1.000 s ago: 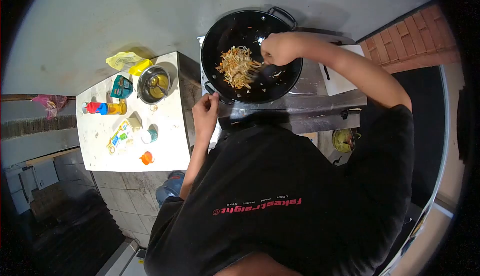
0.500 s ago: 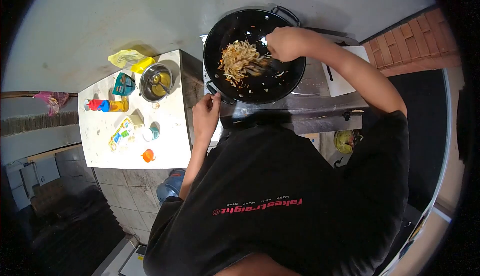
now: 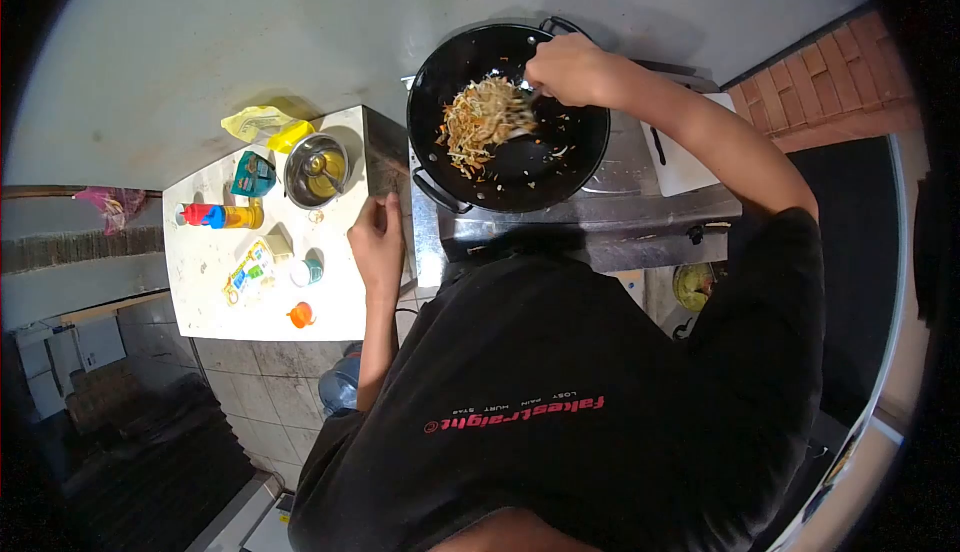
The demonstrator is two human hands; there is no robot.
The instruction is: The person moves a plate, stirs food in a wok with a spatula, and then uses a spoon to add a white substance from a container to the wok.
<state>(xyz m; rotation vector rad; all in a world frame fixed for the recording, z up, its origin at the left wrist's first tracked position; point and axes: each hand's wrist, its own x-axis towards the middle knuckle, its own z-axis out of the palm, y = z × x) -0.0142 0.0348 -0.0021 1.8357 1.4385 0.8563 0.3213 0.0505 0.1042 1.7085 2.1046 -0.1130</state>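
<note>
A black two-handled wok (image 3: 555, 177) sits on the stove with a heap of noodle-like strands and orange shreds (image 3: 483, 122) in its left half. My right hand (image 3: 568, 69) is closed around the handle of a cooking spatula, held over the wok. The spatula's (image 3: 522, 127) lower end is blurred among the food. My left hand (image 3: 378, 242) is off the wok, left of its near handle (image 3: 437, 194), above the gap between table and stove. Its thumb and forefinger are apart, with nothing visible between them.
A white table (image 3: 205, 292) on the left bears a steel bowl (image 3: 292, 187) with yellow liquid and a spoon, a green pouch (image 3: 252, 174), a yellow bag (image 3: 250, 127), bottles (image 3: 220, 216) and an orange cap (image 3: 300, 315). A knife lies on the white cutting board (image 3: 695, 157) at right.
My left hand has let go of the wok's near handle and moved left and down. My right hand has shifted slightly up and left with the spatula, and the food has been moved about.
</note>
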